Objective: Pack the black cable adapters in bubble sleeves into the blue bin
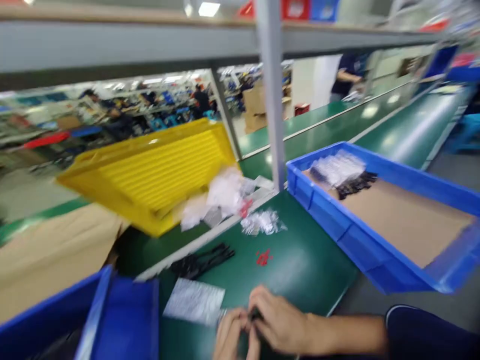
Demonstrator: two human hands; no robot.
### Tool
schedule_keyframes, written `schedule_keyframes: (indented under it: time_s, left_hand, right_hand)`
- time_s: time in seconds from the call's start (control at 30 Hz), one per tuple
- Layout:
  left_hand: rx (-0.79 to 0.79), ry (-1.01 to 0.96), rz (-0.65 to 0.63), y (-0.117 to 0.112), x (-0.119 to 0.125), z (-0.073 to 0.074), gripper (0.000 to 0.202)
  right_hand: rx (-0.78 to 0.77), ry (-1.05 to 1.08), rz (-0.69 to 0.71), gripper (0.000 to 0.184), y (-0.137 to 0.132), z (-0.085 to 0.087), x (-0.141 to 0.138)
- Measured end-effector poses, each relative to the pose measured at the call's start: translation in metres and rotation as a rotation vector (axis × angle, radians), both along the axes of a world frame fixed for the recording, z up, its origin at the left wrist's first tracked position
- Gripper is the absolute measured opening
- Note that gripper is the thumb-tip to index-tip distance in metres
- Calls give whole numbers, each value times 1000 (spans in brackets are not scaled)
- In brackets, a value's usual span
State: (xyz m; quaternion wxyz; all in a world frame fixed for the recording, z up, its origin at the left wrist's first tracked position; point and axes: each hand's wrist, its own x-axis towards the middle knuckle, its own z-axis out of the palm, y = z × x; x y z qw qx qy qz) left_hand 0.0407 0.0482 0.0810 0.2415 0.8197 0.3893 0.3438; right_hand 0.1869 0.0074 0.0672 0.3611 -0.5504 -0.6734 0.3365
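Close together at the bottom of the head view, my left hand [233, 334] and my right hand [279, 322] pinch a small dark piece [255, 314] between their fingertips. Fingers cover most of it, and blur hides its kind. Just beyond my left hand lies a flat clear plastic bag [195, 301] on the green work surface. Black slender parts [202, 261] lie behind that bag. Farther forward are several small red pieces [264, 257] and a clear bag of small pale parts [263, 222].
A blue tray [378, 245] lined with cardboard holds wrapped black parts at right. A yellow tray [150, 175] tilts beyond the rail, beside plastic bags [225, 192]. Blue bins [127, 315] stand at lower left. A grey post [272, 100] rises ahead; a person [347, 77] works farther off.
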Motion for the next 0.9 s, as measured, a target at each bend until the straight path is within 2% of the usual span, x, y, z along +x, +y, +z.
schedule_keyframes:
  time_s: [0.07, 0.13, 0.23, 0.33, 0.43, 0.53, 0.63, 0.8, 0.9]
  left_hand:
    - [-48, -9, -58, -24, -5, 10, 12]
    - [-92, -38, -36, -33, -2, 17, 11]
    - [-92, -63, 98, -30, -7, 18, 11]
    - [-70, -11, 185, -20, -25, 13, 28]
    - [-125, 115, 71, -7, -41, 11, 40]
    - [-231, 234, -91, 3, -44, 13, 25]
    - [-303, 246, -131, 7, -42, 19, 17]
    - [-271, 154, -90, 1, -34, 29, 19]
    - [-241, 116, -118, -3, -24, 33, 19]
  right_hand:
    - [-23, 34, -60, 24, -5, 4, 3]
    - [-35, 41, -65, 19, -4, 5, 10]
    - [75, -50, 30, 16, 1, 5, 24]
    - [232, -172, 214, 20, 4, 8, 36]
    - [299, -278, 360, 26, 6, 14, 42]
    - [311, -313, 430, 29, 5, 18, 46]
    - [300, -293, 413, 29, 1, 21, 52]
    - [242, -251, 171, 23, -1, 28, 56]
    - [206, -329, 240, 18, 0, 35, 49]
